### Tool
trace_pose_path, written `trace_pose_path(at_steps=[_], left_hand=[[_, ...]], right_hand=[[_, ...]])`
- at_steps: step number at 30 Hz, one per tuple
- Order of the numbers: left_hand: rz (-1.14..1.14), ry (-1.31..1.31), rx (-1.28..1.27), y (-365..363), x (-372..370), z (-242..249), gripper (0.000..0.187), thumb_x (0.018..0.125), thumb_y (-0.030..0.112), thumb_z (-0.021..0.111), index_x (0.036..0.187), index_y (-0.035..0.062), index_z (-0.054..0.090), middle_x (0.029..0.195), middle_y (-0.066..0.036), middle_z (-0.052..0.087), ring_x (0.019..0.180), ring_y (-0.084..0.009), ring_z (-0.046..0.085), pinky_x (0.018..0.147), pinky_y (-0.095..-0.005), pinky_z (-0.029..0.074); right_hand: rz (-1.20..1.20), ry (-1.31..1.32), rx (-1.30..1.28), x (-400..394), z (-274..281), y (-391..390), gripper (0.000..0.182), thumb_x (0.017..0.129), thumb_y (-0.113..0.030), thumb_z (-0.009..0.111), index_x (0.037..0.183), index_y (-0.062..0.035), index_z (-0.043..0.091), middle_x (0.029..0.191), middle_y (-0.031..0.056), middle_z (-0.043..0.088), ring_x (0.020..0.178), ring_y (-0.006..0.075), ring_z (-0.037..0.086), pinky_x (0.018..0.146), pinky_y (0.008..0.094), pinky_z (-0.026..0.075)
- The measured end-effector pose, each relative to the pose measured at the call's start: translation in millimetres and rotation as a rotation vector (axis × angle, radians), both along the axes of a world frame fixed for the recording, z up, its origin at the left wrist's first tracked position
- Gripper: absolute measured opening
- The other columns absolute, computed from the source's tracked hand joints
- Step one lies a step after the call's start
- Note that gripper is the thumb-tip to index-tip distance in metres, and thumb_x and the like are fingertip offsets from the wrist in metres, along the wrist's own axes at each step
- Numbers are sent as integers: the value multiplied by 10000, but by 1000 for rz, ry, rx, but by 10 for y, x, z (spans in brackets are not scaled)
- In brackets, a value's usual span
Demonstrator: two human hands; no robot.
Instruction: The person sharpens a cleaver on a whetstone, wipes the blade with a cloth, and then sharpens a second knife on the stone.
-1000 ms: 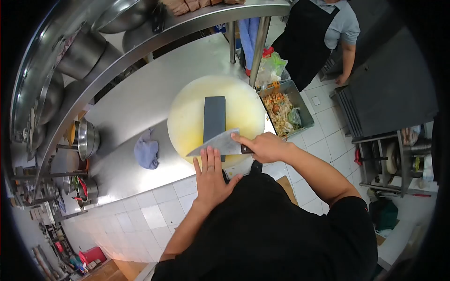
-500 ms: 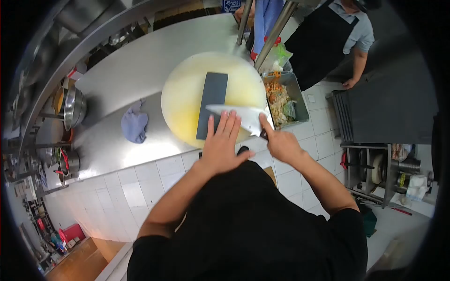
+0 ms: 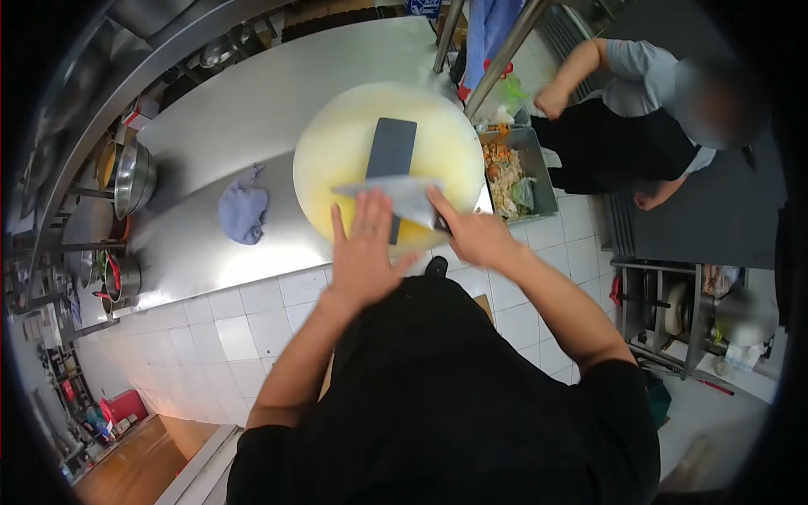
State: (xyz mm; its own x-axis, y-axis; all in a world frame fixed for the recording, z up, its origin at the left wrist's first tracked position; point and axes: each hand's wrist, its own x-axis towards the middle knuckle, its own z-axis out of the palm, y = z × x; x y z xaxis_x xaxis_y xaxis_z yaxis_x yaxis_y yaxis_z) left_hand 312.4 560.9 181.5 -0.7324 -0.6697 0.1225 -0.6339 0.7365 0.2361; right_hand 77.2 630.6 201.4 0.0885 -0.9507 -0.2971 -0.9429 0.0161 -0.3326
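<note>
A dark rectangular block (image 3: 393, 147), like a sharpening stone, lies on a round, yellowish-white board (image 3: 324, 151). Across the block lies the broad metal blade of a knife (image 3: 408, 199), its tip pointing left. My right hand (image 3: 481, 240) is wrapped round the knife's dark handle at the right side of the board. The fingertips of my left hand (image 3: 366, 252) rest on the blade, fingers stretched out and thumb apart. The blade and my left fingers are slightly blurred.
On the steel counter (image 3: 210, 151) lies a blue cloth (image 3: 243, 210). Right of the board stands a grey bin (image 3: 545, 189) with food scraps, below metal posts. A person (image 3: 627, 139) in a dark apron is at the upper right. Metal bowls (image 3: 135, 178) are at left.
Both my hands and the knife have moved left across the block. The other person has leaned down towards the right, with one arm now near the bin.
</note>
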Motion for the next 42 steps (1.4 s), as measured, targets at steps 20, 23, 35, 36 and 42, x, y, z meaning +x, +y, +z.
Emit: trace_pose_path(at_steps=[20,23,35,36,42], left_hand=[[135,-89,72,-907,-421,-6,993,939,654,558,1557,-85,318,1635,-256,325,1547,-409,250,1237,-624,85],[83,-90,28,-555,-337,31,1013,933,681,540,1558,-85,317,1644,-258,305,1547,-411,249,1238,-626,85],[-118,-55,152,-755,-999,33,1052,919,762,471,1586,-32,295,1680,-212,247,1582,-353,169,1246,-610,78],[-116,-57,156,-648,-925,11,1052,919,762,471,1586,-32,295,1680,-212,247,1582,-353,169,1246,-610,78],[-70,-77,112,110,-122,75,1050,921,760,469,1591,-29,292,1686,-196,246,1577,-364,185,1245,-613,53]], right_hand=[[71,-65,-54,-305,-51,-985,906,823,-102,638,1602,-225,191,954,226,723,872,474,685,797,565,533],[45,-60,64,-281,85,-746,899,865,-130,630,1632,-195,166,1023,260,715,944,445,698,846,536,538],[-270,107,-97,-455,-136,-236,947,819,-85,642,1629,-124,153,870,272,712,785,466,699,740,569,555],[-284,101,-74,-418,-136,-158,957,816,-82,644,1631,-117,144,866,279,710,786,465,700,742,571,556],[28,-11,-227,-143,-242,275,950,817,-91,622,1645,-109,157,780,238,711,663,435,703,659,527,568]])
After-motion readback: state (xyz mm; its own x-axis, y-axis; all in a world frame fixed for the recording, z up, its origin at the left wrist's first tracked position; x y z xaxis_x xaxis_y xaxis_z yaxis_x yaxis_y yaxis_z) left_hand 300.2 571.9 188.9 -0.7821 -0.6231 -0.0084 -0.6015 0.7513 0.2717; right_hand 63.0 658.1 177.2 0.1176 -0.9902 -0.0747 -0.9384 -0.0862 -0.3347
